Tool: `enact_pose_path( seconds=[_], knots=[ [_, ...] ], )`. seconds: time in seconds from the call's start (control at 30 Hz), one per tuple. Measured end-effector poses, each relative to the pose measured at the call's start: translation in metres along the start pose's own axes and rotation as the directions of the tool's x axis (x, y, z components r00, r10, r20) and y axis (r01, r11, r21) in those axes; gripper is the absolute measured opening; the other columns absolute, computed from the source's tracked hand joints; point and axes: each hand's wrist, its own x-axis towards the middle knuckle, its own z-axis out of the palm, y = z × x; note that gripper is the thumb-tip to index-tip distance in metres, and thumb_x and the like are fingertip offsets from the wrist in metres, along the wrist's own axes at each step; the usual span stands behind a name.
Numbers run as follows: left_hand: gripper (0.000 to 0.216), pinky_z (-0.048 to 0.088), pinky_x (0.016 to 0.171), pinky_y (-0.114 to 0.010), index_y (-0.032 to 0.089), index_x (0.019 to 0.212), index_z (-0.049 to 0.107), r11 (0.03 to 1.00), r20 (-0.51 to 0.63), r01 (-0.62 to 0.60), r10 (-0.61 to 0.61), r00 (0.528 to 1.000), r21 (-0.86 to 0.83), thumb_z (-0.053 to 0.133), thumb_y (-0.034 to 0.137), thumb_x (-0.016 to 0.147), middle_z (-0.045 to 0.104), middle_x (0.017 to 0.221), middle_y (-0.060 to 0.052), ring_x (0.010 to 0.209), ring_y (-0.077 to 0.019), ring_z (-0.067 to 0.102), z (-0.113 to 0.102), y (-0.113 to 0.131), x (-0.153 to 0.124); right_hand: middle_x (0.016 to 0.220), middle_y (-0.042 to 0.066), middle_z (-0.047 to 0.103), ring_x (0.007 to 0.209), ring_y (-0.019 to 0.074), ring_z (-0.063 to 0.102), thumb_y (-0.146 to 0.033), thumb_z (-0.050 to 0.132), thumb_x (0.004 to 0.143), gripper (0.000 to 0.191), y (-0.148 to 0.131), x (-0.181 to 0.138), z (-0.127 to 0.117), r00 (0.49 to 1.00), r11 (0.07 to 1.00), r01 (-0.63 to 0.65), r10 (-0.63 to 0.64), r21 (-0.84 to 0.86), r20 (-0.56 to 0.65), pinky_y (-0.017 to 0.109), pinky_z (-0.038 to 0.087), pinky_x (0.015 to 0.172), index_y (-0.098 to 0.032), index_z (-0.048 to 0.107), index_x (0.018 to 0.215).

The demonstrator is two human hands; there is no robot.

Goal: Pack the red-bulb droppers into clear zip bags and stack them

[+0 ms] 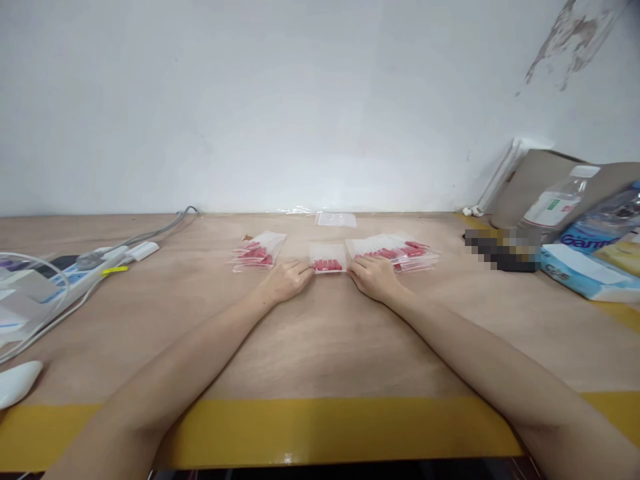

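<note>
A small clear plastic bag with red pieces inside lies flat on the wooden table in front of me. My left hand pinches its left edge and my right hand pinches its right edge. A pile of similar filled bags lies just left of my left hand. A larger spread pile of filled bags lies behind my right hand. An empty clear bag rests farther back near the wall.
At the left are a power strip with cables and a white object. At the right stand a cardboard sheet, a plastic bottle and tissue packs. Yellow tape marks the table's front edge.
</note>
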Motion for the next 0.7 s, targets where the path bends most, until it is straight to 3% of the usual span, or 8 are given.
enact_pose_path(
  seconds=[0.17,0.3,0.47,0.7],
  knots=[
    [0.02,0.049,0.068,-0.028,0.014,0.078,0.06,1.0,-0.004,0.019,-0.019,1.0,-0.003,0.043,0.014,0.089,0.067,0.078,-0.004,0.071,-0.0149,0.063,0.0,0.0,0.0,0.075,0.004,0.066,0.071,0.0139,0.054,-0.026,0.044,0.087,0.025,-0.003,0.002,-0.002,1.0,1.0,-0.021,0.021,0.012,0.006,0.027,0.027,0.061,-0.017,0.063,0.073],
    [0.02,0.048,0.069,-0.028,0.015,0.079,0.06,1.0,-0.012,0.023,-0.023,1.0,-0.016,0.042,0.015,0.089,0.067,0.079,-0.004,0.072,-0.0145,0.063,0.001,0.002,0.001,0.083,0.003,0.066,0.08,0.0147,0.052,-0.03,0.044,0.088,0.023,-0.022,0.015,0.001,0.998,0.996,0.061,-0.062,0.068,0.007,0.027,0.028,0.064,-0.02,0.064,0.086],
    [0.021,0.048,0.069,-0.029,0.014,0.081,0.06,0.999,0.017,0.015,-0.015,1.0,-0.031,0.04,0.013,0.088,0.067,0.083,-0.007,0.075,-0.0159,0.063,0.001,0.002,0.001,0.087,0.006,0.066,0.079,0.0156,0.05,-0.021,0.041,0.089,0.024,-0.048,0.035,0.008,0.989,0.991,0.125,-0.128,0.049,0.075,0.029,0.026,0.06,-0.018,0.064,0.083],
    [0.023,0.048,0.068,-0.03,0.014,0.077,0.06,0.998,0.082,0.057,-0.054,0.995,-0.029,0.038,0.011,0.086,0.065,0.078,-0.007,0.074,-0.0168,0.063,-0.001,-0.001,0.001,0.084,0.01,0.063,0.081,0.018,0.049,-0.012,0.036,0.089,0.025,-0.051,0.041,0.009,0.98,0.988,0.152,-0.152,0.005,0.128,0.03,0.026,0.058,-0.014,0.061,0.088]
  ],
)
